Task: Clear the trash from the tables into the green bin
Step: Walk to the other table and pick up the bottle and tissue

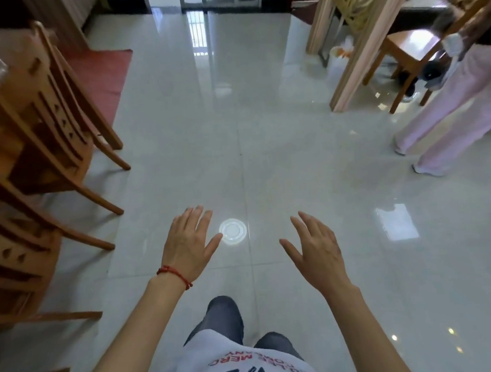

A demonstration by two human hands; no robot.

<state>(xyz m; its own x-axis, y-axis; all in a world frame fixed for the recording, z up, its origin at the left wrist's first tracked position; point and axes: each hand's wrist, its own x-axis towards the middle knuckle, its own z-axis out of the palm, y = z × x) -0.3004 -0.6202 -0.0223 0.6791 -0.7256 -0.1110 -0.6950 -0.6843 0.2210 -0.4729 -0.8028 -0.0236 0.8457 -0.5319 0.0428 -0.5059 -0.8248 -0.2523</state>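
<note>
I take the glossy tiled floor as my landmark. Wooden chairs stand along its left edge, beside a red rug. At its far right another person in pale pink trousers stands near a wooden stool and a pale table leg.

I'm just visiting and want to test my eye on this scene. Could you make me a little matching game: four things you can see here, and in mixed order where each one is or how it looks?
Things:
1. clear plastic lid
2. left hand
3. wooden chairs
4. red rug

Descriptions:
A. open, with a red string at its wrist
B. lying flat on the shiny floor tiles between the two hands
C. on the floor at far left, beyond the chairs
D. standing in a row along the left side

Pairs: 1-B, 2-A, 3-D, 4-C
</note>
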